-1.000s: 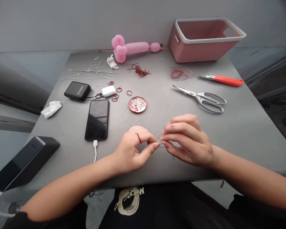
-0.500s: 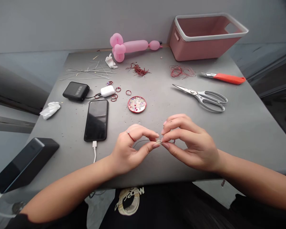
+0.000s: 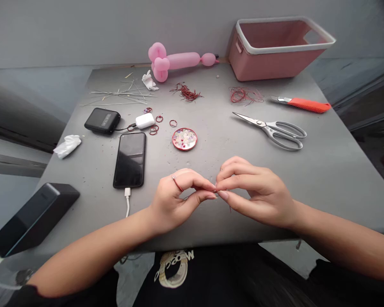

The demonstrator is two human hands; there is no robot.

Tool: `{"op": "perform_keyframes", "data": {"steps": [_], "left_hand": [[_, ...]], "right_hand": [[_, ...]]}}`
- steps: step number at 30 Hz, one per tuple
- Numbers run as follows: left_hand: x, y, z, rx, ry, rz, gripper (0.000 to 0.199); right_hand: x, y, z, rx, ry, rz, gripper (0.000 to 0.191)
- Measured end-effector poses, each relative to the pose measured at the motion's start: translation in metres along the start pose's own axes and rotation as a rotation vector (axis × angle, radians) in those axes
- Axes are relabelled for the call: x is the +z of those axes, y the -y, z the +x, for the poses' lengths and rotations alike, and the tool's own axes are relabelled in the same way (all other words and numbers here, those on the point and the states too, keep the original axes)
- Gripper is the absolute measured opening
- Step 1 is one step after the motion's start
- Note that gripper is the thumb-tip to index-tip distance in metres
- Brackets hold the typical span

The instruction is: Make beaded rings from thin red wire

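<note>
My left hand [image 3: 182, 198] and my right hand [image 3: 256, 192] meet fingertip to fingertip over the front of the grey table. Each pinches a thin dark red cord [image 3: 215, 191] between thumb and index finger. Most of the cord is hidden by the fingers; a loose end hangs under my right hand. A red ring with a small bead [image 3: 177, 183] circles a finger of my left hand. Beyond the hands lies a round red-rimmed dish [image 3: 184, 139] of pale and pink beads. Several small red rings [image 3: 159, 119] lie behind it to the left.
Grey scissors [image 3: 269, 127], an orange cutter [image 3: 307, 104] and a red cord tangle [image 3: 243, 95] lie at the right. A pink bin [image 3: 272, 64] and balloon [image 3: 184, 61] stand behind. Left are a phone [image 3: 129, 160], black power banks [image 3: 102, 121], wires [image 3: 118, 94] and tissues.
My fingertips have drawn closer together, and the pale bead that showed between them is now hidden. A cord end now hangs below my right hand.
</note>
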State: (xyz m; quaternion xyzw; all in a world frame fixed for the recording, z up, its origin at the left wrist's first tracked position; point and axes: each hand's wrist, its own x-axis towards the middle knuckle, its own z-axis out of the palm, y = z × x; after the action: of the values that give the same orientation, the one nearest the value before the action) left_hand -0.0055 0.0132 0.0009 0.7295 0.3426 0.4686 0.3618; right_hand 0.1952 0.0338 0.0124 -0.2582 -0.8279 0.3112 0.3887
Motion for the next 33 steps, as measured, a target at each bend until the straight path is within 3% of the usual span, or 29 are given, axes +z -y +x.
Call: {"op": "perform_keyframes", "data": {"steps": [5,22,28,33], "left_hand": [[0.000,0.001,0.001,-0.028,0.031,-0.008,0.003],[0.002,0.001,0.000,-0.226,0.076,-0.013,0.005],[0.001,-0.002,-0.001,-0.395,0.103,-0.112,0.008],[0.002,-0.001,0.004,-0.678,0.106,-0.361,0.017]], "right_hand": [[-0.003,-0.004,0.000,0.081,0.105,0.100,0.015],[0.002,-0.005,-0.006,-0.247,-0.070,-0.596,0.010],[-0.003,-0.012,-0.002,-0.367,-0.068,-0.680,0.010],[-0.001,-0.014,-0.003,-0.405,-0.078,-0.653,0.010]]}}
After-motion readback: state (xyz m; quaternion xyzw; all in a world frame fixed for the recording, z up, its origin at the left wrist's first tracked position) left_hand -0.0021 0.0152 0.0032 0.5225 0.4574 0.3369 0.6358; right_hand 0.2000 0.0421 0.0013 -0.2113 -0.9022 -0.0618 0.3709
